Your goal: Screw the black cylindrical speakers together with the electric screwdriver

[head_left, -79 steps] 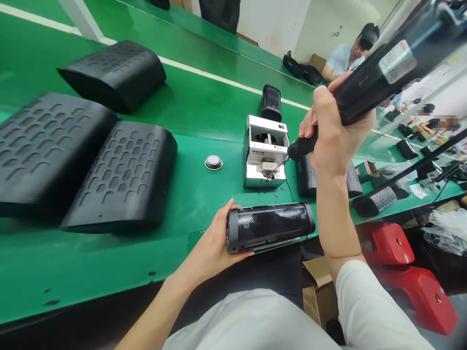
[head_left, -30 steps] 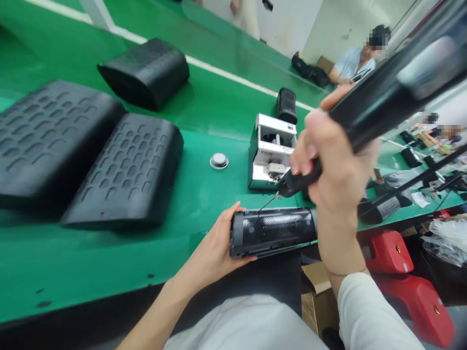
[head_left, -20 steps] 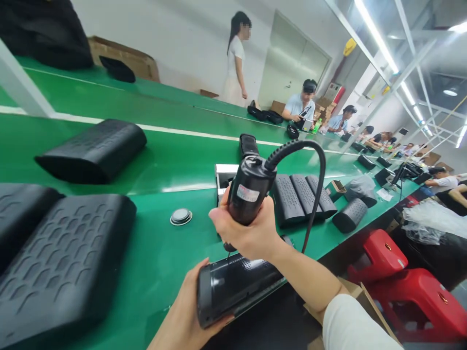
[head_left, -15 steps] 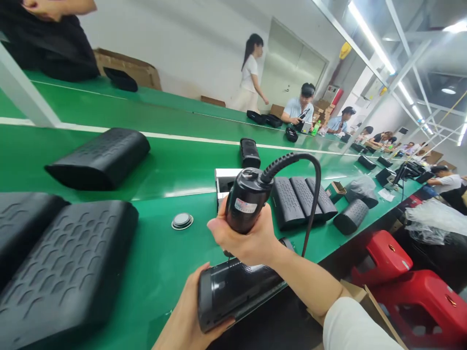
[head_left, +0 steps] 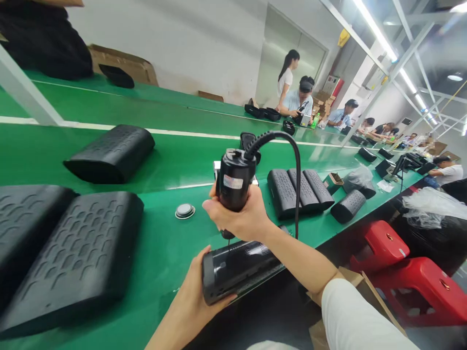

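Note:
My right hand (head_left: 242,209) is wrapped round a black electric screwdriver (head_left: 236,182), held upright with its cord arching to the right. Its thin bit points straight down at the glossy top of a black casing (head_left: 242,265) with a perforated patch; whether the tip sits in a screw I cannot tell. My left hand (head_left: 202,287) grips the near left end of that casing, thumb on top and fingers underneath. The casing lies along the green bench's front edge. Left of the screwdriver, a small round silver-rimmed disc (head_left: 185,210) rests on the bench.
Large black textured covers (head_left: 83,248) stand at the left, another black cover (head_left: 113,153) behind them. Three similar covers (head_left: 299,192) line up right of the screwdriver. Red stools (head_left: 419,287) and a cardboard box (head_left: 359,291) are below the bench at right. Several people sit farther along.
The view has shifted slightly, so my hands, the screwdriver and the casing appear a little higher. Both holds are unchanged. A person in the background has walked to the right.

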`<action>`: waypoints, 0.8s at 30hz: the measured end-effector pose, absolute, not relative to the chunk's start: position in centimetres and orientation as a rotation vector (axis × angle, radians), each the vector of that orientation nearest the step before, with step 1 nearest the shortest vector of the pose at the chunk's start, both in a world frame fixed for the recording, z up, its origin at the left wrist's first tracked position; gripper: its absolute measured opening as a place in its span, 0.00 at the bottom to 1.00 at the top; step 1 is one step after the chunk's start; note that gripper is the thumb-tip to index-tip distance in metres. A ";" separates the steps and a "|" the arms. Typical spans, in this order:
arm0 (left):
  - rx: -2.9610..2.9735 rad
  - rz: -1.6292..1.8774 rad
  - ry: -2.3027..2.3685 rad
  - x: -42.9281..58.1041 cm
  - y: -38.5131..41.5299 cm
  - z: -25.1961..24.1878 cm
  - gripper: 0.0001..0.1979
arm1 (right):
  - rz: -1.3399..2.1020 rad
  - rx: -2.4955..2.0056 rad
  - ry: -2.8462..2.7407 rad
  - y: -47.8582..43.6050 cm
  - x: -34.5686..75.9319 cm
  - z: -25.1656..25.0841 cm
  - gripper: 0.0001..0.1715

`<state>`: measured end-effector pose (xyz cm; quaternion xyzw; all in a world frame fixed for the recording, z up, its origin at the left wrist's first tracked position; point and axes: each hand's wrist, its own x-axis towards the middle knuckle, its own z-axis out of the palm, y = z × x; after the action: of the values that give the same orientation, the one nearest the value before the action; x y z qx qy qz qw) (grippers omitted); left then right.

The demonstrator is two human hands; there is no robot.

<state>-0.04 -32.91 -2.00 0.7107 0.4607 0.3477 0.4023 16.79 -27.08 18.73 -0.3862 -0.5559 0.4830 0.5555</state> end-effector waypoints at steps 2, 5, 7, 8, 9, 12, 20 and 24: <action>1.833 0.872 1.145 -0.1 -32.7 -2.1 0.50 | 1.132 -0.836 -1.343 -27.2 17.0 19.3 0.26; 1.890 0.860 1.082 -0.3 -32.5 -2.0 0.54 | 0.941 -0.645 -1.361 -26.8 18.5 21.0 0.20; 1.912 0.840 1.042 -0.4 -32.5 -1.8 0.57 | 0.717 -0.625 -1.349 -25.5 20.2 22.0 0.21; 1.917 0.834 1.026 -0.4 -32.5 -1.7 0.59 | 0.581 -0.669 -1.354 -24.7 21.0 22.4 0.23; 1.920 0.833 1.013 -0.5 -32.5 -1.6 0.60 | 0.464 -0.715 -1.359 -23.7 21.7 22.5 0.26; 1.923 0.855 0.997 -0.5 -32.6 -1.4 0.62 | 0.273 -0.725 -1.378 -21.1 22.9 22.0 0.31; 1.940 0.857 0.961 -0.5 -32.7 -0.9 0.64 | 0.187 -0.617 -1.341 -18.4 21.5 19.3 0.31; 1.942 0.864 0.970 -0.3 -32.8 -0.6 0.64 | 0.213 -0.607 -1.329 -18.8 21.1 19.5 0.30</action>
<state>-0.31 -32.80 -0.59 0.7646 0.3819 0.3403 0.3920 21.10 -18.84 19.48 -0.2766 -0.6057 0.0969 0.7397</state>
